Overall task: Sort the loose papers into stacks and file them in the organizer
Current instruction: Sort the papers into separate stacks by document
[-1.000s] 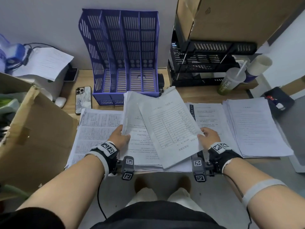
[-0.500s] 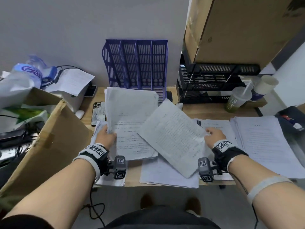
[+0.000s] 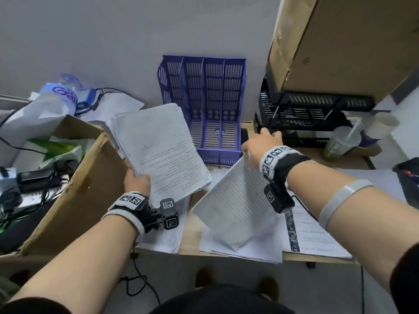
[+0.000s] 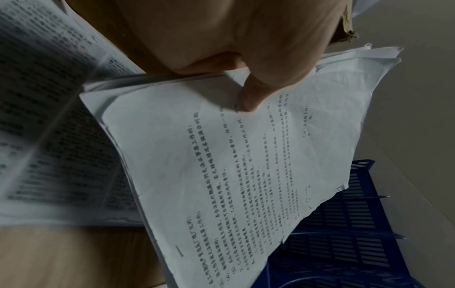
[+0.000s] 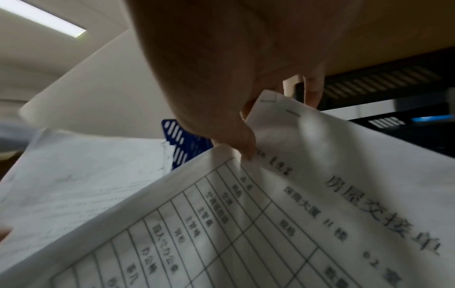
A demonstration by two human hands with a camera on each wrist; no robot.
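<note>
Left hand [image 3: 137,181] grips a text stack [image 3: 158,150] by its corner, raised toward the purple organizer [image 3: 204,103]; right hand [image 3: 260,143] pinches a stapled form [image 3: 238,200], held apart, likely for separate filing.

Left hand [image 3: 137,179] has lifted its stack of papers [image 3: 158,150] higher off the table, now tilted up left of the purple organizer [image 3: 205,105]. Right hand [image 3: 260,143] raised too, now beside the organizer's right wall, the stapled form [image 3: 238,200] hanging down from its grip instead of lying flat.
</note>
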